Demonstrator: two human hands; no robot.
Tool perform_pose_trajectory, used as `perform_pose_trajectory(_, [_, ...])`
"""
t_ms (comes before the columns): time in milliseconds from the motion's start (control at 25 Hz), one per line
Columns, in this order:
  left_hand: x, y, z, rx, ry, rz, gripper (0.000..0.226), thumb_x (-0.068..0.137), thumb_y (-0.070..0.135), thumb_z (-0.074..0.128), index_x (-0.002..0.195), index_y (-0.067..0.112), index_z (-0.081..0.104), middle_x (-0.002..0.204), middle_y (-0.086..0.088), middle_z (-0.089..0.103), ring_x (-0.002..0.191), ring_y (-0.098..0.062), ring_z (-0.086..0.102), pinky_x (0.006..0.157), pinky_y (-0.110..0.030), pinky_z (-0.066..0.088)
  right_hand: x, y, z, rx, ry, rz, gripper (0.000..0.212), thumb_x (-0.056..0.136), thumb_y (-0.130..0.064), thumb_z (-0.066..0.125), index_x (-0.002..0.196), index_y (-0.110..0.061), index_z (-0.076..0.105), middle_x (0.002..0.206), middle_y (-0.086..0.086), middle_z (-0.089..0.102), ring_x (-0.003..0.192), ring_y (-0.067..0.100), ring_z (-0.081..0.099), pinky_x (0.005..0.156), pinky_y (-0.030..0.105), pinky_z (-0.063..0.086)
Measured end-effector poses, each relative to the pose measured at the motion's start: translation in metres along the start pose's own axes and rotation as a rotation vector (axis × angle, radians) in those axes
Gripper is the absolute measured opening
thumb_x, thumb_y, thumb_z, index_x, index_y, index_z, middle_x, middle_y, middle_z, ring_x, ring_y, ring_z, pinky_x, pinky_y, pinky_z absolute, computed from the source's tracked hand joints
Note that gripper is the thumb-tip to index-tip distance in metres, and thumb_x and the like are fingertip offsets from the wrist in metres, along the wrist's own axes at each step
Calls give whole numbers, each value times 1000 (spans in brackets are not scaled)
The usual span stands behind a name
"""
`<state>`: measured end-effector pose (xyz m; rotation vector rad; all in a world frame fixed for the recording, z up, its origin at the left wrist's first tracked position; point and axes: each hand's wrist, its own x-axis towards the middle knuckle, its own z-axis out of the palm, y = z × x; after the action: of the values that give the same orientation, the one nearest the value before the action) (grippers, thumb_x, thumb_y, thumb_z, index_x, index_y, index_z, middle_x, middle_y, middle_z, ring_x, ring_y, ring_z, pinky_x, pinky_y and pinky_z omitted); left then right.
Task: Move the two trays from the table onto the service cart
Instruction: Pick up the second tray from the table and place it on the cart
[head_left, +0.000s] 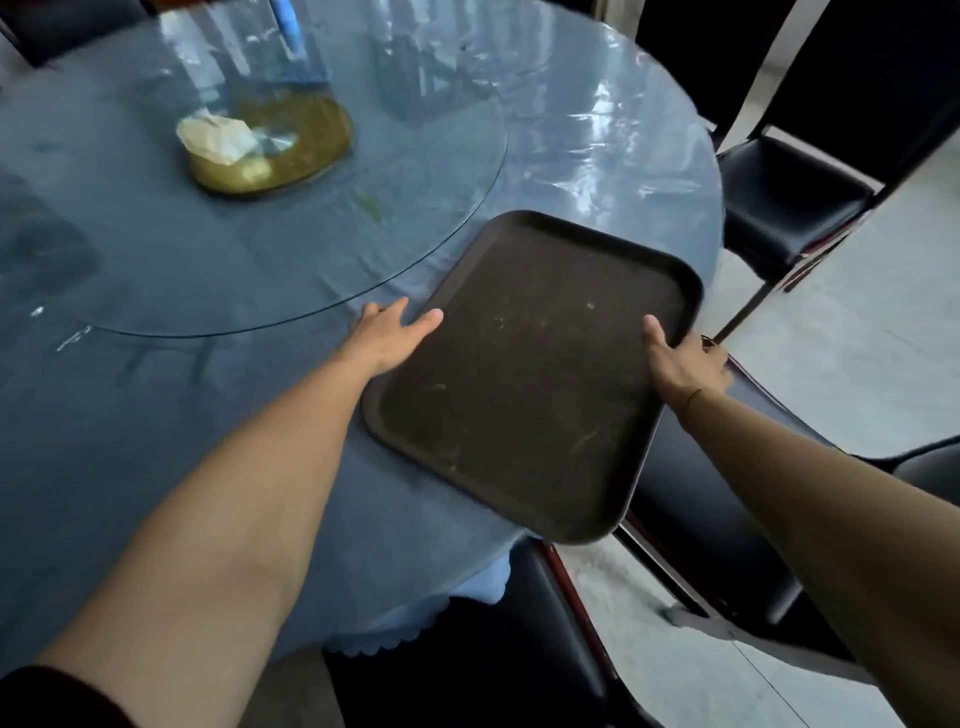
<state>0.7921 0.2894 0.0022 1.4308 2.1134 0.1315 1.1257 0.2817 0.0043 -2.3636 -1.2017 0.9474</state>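
A dark brown rectangular tray (530, 374) lies at the right edge of the round table (156, 441), its near corner jutting out past the table's rim. My left hand (387, 338) rests on the tray's left long edge, thumb on top and fingers spread toward the table. My right hand (680, 364) grips the tray's right long edge, thumb on the upper face and fingers underneath. Only this one tray is in view, and no service cart shows.
The table wears a blue cloth under clear plastic. A glass turntable (260, 208) holds a brownish dish (270, 150) with crumpled tissue. Black chairs (789, 202) stand to the right, another chair (509, 649) sits close below the tray, and pale floor (857, 364) lies beyond.
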Motion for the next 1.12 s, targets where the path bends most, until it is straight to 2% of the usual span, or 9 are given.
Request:
perform_pose_trajectory(160, [34,4,11,-54,-79,-101,90,86,80,30,157,26,23,165,-15,13,152,-33,10,120,-50,11,33,3,10,194,-58,163,91,87,-75,33,154,-13,20,158,16,14,139,43,24,109,57,32])
perform_pose_trajectory(320, [56,12,16,-239,-190,-114,94,80,86,27,156,32,24,167,-3,15,152,-25,12,121,-53,12,51,5,14,367,-154,251,90,87,-75,33,154,-16,20,159,13,22,141,38,27,111,58,29])
perform_pose_trajectory(560, [65,32,16,-245,-268,-262,118,55,101,21,156,39,16,167,-7,7,152,-34,9,117,-60,10,49,4,4,460,-338,398,91,79,-84,32,151,-30,25,150,4,37,129,34,41,103,59,37])
perform_pose_trajectory(640, [65,36,14,-247,-320,-314,120,57,101,21,157,34,17,167,-10,11,150,-37,15,117,-60,15,49,5,-2,461,-392,425,91,75,-87,34,142,-25,39,131,8,50,113,33,49,99,58,40])
perform_pose_trajectory(760, [62,37,12,-291,-309,-369,119,63,100,19,158,29,11,167,-10,4,151,-36,8,118,-59,10,49,5,-9,480,-438,422,84,71,-90,38,109,-17,53,100,11,55,92,31,53,88,54,43])
perform_pose_trajectory(880, [61,43,6,-302,-307,-348,120,61,100,19,158,29,18,167,-11,10,150,-37,16,117,-61,14,46,9,-11,514,-439,430,83,71,-90,39,106,-16,51,96,10,53,100,33,52,91,55,43])
perform_pose_trajectory(960, [57,44,-4,-292,-301,-376,133,46,103,21,155,27,28,163,-15,23,145,-41,28,112,-64,22,42,6,-15,518,-439,418,85,69,-91,38,107,-17,52,98,10,54,103,33,52,95,56,42])
perform_pose_trajectory(1040, [49,43,-17,-306,-343,-393,139,38,104,20,154,28,30,161,-14,29,143,-43,31,107,-68,24,36,-3,-23,513,-434,404,82,68,-92,39,98,-17,56,99,10,56,96,32,53,92,55,42])
perform_pose_trajectory(1120, [39,42,-27,-331,-384,-378,130,45,103,16,153,32,31,159,-10,33,141,-41,34,100,-68,28,28,-12,-36,505,-422,387,79,67,-92,39,92,-18,55,100,10,57,91,32,54,86,54,42])
